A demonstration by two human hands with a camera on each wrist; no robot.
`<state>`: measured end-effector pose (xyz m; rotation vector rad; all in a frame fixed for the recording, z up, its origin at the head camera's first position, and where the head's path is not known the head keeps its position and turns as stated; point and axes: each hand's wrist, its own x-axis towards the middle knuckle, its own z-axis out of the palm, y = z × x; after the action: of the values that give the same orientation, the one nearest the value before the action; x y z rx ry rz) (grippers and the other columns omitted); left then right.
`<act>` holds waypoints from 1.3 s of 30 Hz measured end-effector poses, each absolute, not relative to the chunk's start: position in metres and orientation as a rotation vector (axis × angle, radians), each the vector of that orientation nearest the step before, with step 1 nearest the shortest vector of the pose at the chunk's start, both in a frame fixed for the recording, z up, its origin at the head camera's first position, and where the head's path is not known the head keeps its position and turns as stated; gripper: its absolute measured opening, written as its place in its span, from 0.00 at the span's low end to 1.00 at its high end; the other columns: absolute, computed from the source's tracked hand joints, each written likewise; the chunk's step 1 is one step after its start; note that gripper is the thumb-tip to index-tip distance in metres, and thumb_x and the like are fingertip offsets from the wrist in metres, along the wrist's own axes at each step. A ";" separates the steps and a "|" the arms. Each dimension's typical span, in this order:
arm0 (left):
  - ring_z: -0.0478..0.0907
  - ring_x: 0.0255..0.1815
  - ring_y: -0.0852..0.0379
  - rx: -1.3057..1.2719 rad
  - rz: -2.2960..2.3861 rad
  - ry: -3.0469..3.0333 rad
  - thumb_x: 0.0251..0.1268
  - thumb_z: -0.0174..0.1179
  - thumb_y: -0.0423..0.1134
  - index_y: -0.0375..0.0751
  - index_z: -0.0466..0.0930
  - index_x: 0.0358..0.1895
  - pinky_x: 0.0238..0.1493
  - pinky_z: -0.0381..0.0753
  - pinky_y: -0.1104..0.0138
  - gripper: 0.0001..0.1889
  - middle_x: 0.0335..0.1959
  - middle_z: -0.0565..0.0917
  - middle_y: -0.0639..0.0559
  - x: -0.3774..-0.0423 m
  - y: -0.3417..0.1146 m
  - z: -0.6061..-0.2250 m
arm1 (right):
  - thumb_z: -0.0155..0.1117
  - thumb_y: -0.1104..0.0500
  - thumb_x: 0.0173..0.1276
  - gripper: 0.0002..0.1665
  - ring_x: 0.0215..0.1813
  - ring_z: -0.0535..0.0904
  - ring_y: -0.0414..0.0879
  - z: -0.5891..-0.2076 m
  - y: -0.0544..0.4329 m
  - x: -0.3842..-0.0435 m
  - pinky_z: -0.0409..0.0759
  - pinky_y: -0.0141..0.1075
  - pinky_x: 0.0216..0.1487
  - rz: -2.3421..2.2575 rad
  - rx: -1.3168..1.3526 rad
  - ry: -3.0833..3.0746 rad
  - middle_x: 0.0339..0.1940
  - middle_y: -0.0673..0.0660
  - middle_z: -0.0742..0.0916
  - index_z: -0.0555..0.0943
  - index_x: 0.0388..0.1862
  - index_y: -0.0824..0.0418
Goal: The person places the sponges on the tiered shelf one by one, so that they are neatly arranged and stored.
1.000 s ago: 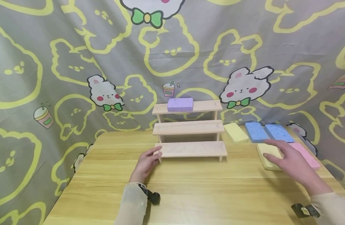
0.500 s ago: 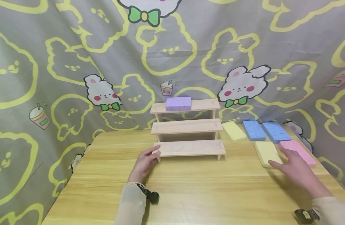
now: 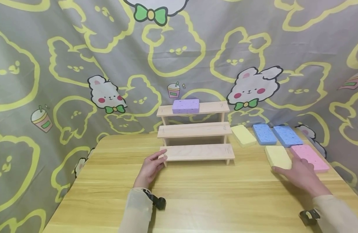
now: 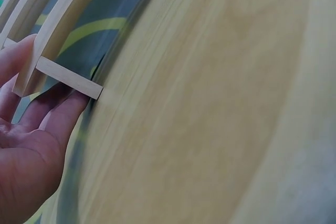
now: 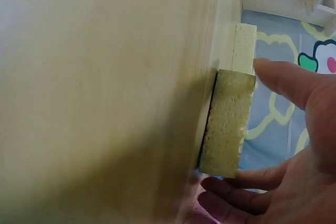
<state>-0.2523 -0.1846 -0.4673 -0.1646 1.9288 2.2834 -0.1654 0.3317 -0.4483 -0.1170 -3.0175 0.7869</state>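
A three-tier wooden display rack (image 3: 196,152) stands near the back of the table. My left hand (image 3: 149,169) holds the left end of its lowest tier; in the left wrist view the thumb is on the board and fingers are at the leg (image 4: 71,77). A purple sponge (image 3: 186,106) lies on the top tier. At the right, my right hand (image 3: 302,173) straddles the nearer yellow sponge (image 3: 278,157), thumb by its left front corner, fingers along its right side. In the right wrist view the thumb (image 5: 283,80) and fingers (image 5: 239,195) are spread around that sponge.
A pink sponge (image 3: 310,158) lies just right of my right hand. Behind are two blue sponges (image 3: 264,134) and another yellow sponge (image 3: 243,136) beside the rack. A patterned grey curtain (image 3: 132,58) hangs along the table's back and sides.
My right hand has come down over the nearer yellow sponge, its thumb moving to the left front corner and its fingers in beside the pink sponge. My left hand stays on the rack.
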 end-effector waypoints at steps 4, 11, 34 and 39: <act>0.77 0.50 0.57 -0.177 2.277 1.944 0.62 0.66 0.29 0.34 0.81 0.58 0.53 0.78 0.61 0.20 0.69 0.69 0.43 -0.253 -0.184 -0.468 | 0.66 0.36 0.62 0.69 0.48 0.59 0.86 -0.447 0.333 -0.169 0.62 0.71 0.46 0.755 -0.151 -3.053 0.48 0.92 0.65 0.39 0.71 0.84; 0.77 0.51 0.57 -0.180 2.272 1.950 0.63 0.66 0.29 0.34 0.80 0.59 0.51 0.79 0.62 0.20 0.69 0.69 0.46 -0.254 -0.186 -0.469 | 0.68 0.41 0.61 0.64 0.43 0.65 0.78 -0.446 0.334 -0.168 0.68 0.66 0.41 0.726 -0.138 -3.050 0.45 0.87 0.69 0.48 0.67 0.89; 0.75 0.57 0.53 -0.164 2.287 1.924 0.63 0.66 0.29 0.33 0.80 0.59 0.59 0.74 0.55 0.20 0.70 0.68 0.43 -0.254 -0.185 -0.472 | 0.69 0.50 0.65 0.55 0.46 0.76 0.72 -0.437 0.341 -0.153 0.70 0.66 0.45 0.801 0.019 -2.928 0.38 0.76 0.81 0.49 0.73 0.78; 0.75 0.57 0.53 -0.176 2.296 1.918 0.64 0.65 0.29 0.33 0.79 0.60 0.59 0.74 0.56 0.21 0.70 0.68 0.45 -0.254 -0.185 -0.472 | 0.69 0.48 0.65 0.54 0.39 0.80 0.65 -0.431 0.341 -0.152 0.76 0.59 0.39 0.811 0.029 -2.948 0.33 0.67 0.84 0.51 0.72 0.80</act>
<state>-0.2544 -0.1851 -0.4717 -0.1761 1.9183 2.2957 -0.1524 0.3405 -0.4314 0.0295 -2.9483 0.8110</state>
